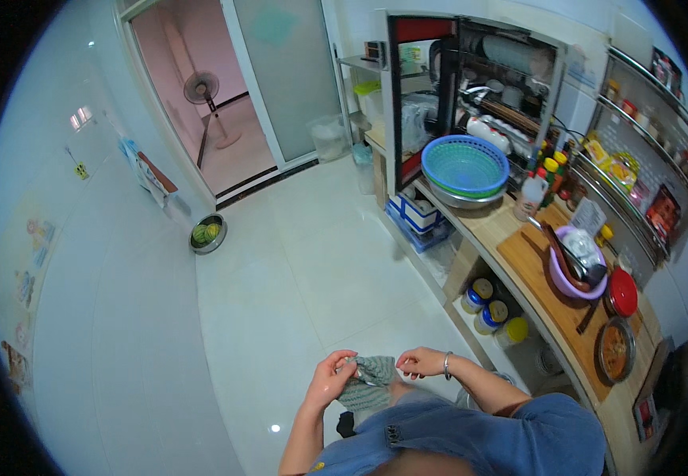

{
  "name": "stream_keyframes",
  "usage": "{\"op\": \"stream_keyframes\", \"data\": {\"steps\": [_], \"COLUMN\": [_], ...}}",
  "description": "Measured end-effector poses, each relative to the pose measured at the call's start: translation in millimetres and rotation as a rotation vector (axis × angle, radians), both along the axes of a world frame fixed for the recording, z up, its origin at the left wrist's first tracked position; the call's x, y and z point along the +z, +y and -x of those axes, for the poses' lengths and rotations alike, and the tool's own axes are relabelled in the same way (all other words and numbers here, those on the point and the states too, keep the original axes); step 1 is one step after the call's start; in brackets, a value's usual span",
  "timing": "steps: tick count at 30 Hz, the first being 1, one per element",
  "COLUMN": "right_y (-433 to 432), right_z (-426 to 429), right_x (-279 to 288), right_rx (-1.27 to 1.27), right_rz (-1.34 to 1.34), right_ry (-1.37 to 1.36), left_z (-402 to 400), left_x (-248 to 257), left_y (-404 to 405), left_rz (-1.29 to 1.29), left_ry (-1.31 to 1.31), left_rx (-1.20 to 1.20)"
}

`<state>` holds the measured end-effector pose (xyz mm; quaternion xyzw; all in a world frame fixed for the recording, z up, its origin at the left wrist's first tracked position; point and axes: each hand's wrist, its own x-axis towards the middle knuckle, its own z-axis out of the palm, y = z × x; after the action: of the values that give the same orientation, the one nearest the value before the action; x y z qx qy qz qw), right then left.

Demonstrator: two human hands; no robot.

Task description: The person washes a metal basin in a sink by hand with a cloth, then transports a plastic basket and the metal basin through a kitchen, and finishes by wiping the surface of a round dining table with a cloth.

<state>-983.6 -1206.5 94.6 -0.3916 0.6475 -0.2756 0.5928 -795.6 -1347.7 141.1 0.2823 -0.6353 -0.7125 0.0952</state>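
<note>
A green-and-grey striped cloth [367, 381] is held in front of my body, above the floor. My left hand [333, 379] pinches its left side between thumb and fingers. At the cloth's right edge, my right hand [421, 363] has its fingers curled, with a silver bangle [447, 365] on the wrist. The fingertips are right beside the cloth, but whether they grip it cannot be made out. Part of the cloth hangs below the left hand, over my legs.
To my right runs a wooden counter [480, 223] with stacked colander baskets [466, 163], a cutting board [522, 253], a purple basin [558, 279] and a pan of food [616, 351]. Lidded jars [491, 315] stand beneath. A metal bowl [216, 243] with melons sits by the left wall.
</note>
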Motion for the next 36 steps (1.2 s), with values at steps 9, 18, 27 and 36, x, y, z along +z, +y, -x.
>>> {"op": "stream_keyframes", "data": {"steps": [9,18,27,36], "right_y": [-200.7,-402.4,-548.6,-412.8], "right_z": [100.0,117.2,165.9,234.1], "right_x": [8.0,8.1,-5.5,-34.6], "right_rx": [0.170,0.433,0.181,-0.775], "right_rz": [0.085,0.050,0.135,-0.073], "right_ry": [0.147,0.160,0.233,-0.074], "left_z": [86.3,83.3,201.3,323.0], "left_x": [25.5,-0.1,5.6,-5.7], "left_y": [-156.7,-338.0,-521.6,-507.6], "left_rz": [0.504,0.645,0.625,0.640], "left_ry": [-0.332,-0.335,-0.294,-0.034], "left_rx": [-0.064,0.115,-0.322,-0.879]}}
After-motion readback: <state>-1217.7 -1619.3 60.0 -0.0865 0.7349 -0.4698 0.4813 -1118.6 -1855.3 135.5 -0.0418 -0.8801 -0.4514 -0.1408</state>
